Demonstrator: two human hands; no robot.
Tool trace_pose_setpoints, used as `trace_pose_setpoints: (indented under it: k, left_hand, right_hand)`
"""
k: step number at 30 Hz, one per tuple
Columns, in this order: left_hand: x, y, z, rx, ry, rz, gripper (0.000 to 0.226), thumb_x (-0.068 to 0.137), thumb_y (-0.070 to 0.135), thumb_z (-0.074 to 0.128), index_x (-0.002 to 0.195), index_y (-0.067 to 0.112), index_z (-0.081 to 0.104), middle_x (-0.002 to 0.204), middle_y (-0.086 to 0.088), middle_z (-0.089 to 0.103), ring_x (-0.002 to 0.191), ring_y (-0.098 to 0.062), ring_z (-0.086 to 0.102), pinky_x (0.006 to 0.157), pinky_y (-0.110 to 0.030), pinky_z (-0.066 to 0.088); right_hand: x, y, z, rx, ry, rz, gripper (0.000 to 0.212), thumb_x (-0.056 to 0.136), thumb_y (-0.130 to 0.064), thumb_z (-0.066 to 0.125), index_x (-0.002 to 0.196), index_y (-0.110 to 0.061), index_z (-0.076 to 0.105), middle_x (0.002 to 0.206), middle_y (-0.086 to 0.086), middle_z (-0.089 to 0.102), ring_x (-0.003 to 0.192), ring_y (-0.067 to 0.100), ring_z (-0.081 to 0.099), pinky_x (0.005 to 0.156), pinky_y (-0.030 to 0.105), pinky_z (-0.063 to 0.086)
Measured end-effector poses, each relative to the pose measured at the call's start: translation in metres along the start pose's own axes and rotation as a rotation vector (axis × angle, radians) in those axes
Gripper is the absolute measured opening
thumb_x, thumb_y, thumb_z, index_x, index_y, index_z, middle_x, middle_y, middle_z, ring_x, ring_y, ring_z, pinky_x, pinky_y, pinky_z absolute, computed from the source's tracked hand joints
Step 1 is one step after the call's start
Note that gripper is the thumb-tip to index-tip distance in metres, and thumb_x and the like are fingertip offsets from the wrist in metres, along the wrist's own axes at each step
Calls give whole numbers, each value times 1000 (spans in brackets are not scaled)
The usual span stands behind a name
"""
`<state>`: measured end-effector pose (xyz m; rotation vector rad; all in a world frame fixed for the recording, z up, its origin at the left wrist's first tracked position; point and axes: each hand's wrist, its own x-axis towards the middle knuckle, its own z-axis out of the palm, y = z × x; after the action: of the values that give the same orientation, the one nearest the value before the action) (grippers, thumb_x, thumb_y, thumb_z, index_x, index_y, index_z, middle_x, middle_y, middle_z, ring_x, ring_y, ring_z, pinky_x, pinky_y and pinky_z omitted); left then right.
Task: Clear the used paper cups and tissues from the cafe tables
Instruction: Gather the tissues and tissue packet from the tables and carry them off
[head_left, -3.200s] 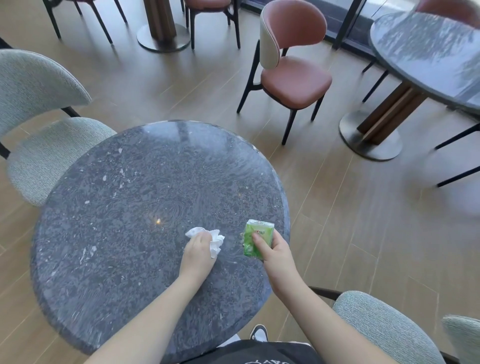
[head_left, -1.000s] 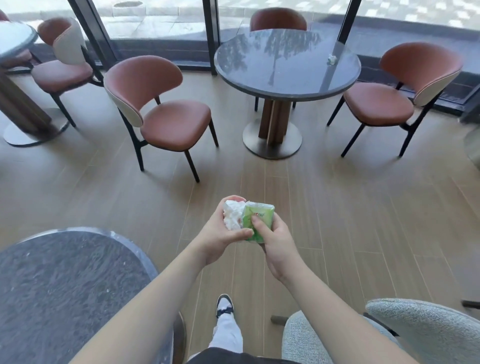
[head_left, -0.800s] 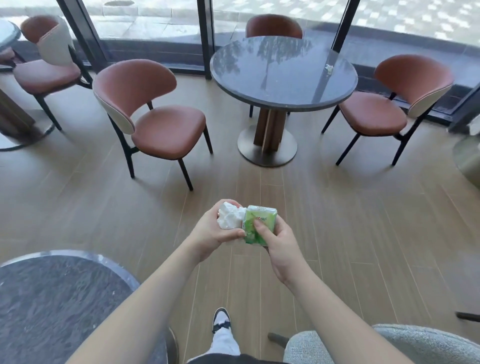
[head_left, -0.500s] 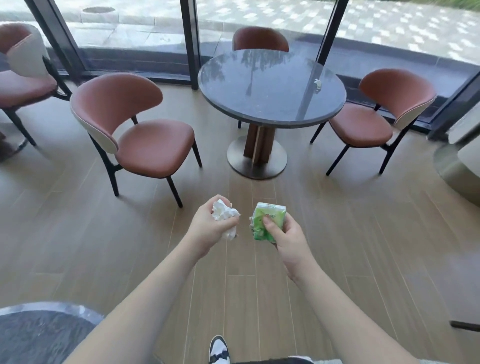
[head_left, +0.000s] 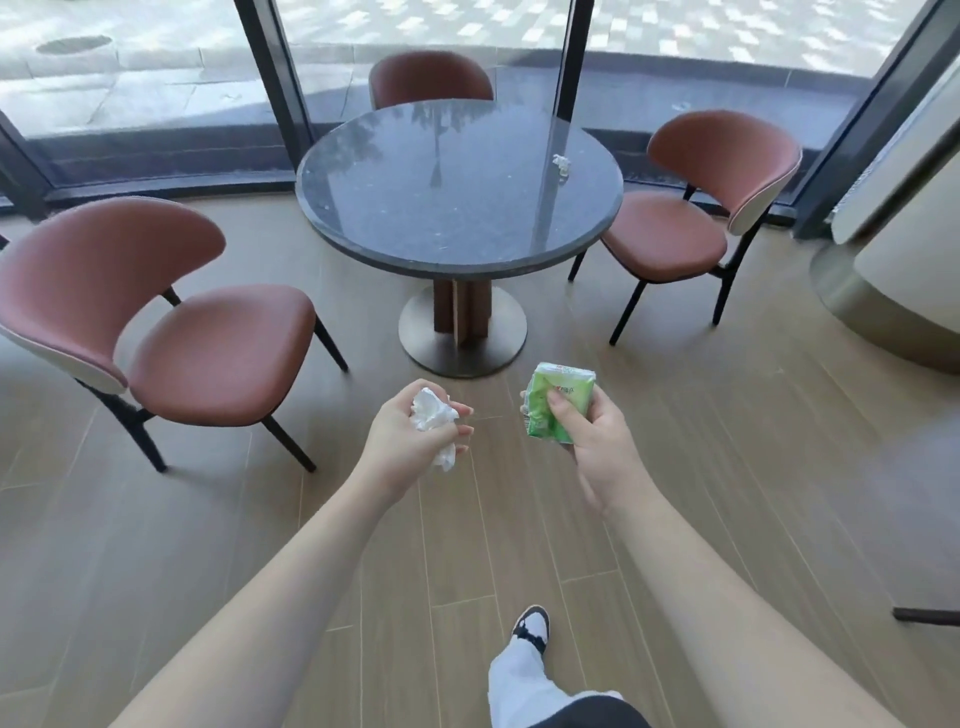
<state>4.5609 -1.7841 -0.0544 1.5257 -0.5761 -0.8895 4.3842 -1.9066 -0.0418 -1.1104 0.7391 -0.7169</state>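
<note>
While a crumpled tissue is clenched in the left hand and a green tissue pack gripped in the right hand, another light, soft tissue wad, probably best pinched from above, is seen on the round table ahead.

Single head-worn wide-angle view, looking forward and steeply down from standing height. Both forearms reaching in from the bottom edge, hands close to the lens at centre. Floor filling the middle, round bench and window wall farther ahead at top.
</note>
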Motion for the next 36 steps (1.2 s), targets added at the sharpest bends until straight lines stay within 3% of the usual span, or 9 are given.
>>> trace_pose_setpoints:
  k: [3, 8, 12, 16, 25, 30, 33, 36]
  left_hand:
    - [50, 9, 27, 32, -39, 0, 29, 91, -8, 63, 90, 21, 69, 95, -7, 76, 82, -22, 77, 69, -39, 64]
    - [120, 30, 75, 109, -58, 20, 27, 82, 15, 79, 101, 33, 75, 87, 3, 74, 75, -13, 72, 59, -26, 55]
    - [171, 44, 98, 146, -21, 22, 16, 80, 26, 84, 86, 32, 71, 75, 5, 71, 66, -9, 65, 58, -25, 53]
    - [220, 55, 112, 85, 56, 7, 20, 73, 35, 85, 74, 37, 66, 69, 6, 70, 64, -14, 67, 56, -28, 53]
    - [352, 65, 124, 31, -10, -23, 19, 74, 32, 83, 84, 37, 67, 76, 7, 72, 68, -16, 72, 52, -24, 51]
    - [437, 92, 129, 54, -83, -42, 37, 64, 51, 81, 95, 37, 68, 80, 8, 75, 71, -16, 72, 59, -30, 54]
    - [486, 107, 141, 83, -114, -13, 32, 67, 48, 81, 94, 36, 68, 90, 2, 73, 76, -17, 74, 63, -33, 59]
    - [522, 116, 159, 134, -141, -1, 30, 66, 54, 80, 90, 44, 66, 93, 0, 69, 70, -14, 69, 52, -25, 50]
  right_hand:
    - [46, -12, -24, -2, 20, -1, 13, 98, -14, 63, 106, -22, 70, 102, 5, 76, 92, 17, 72, 75, 27, 57]
    - [113, -37, -64, 46, 55, -12, 15, 99, -16, 63, 106, -25, 72, 101, 4, 77, 91, 15, 73, 75, 24, 56]
    - [159, -54, -77, 71, 54, -32, 18, 99, -15, 61, 102, -27, 75, 101, 5, 78, 89, 15, 73, 73, 23, 56]
    - [201, -64, -83, 98, 48, -40, 19, 100, -13, 61, 101, -26, 75, 100, 6, 78, 88, 16, 74, 73, 24, 57]
    - [324, -70, -88, 64, 106, -28, 16, 100, -12, 59, 111, -19, 68, 99, 5, 78, 89, 15, 73, 77, 26, 57]
    - [402, -91, -81, 56, 143, -31, 16, 99, -13, 60, 111, -20, 69, 102, 5, 77, 93, 18, 72, 81, 31, 57]
    - [441, -103, -83, 48, 174, -62, 16, 99, -12, 60, 111, -20, 68, 108, 9, 75, 98, 22, 70, 90, 39, 57]
    - [472, -111, -95, 43, 197, -59, 16, 99, -12, 61, 112, -20, 68, 108, 7, 75, 99, 20, 70, 92, 41, 56]
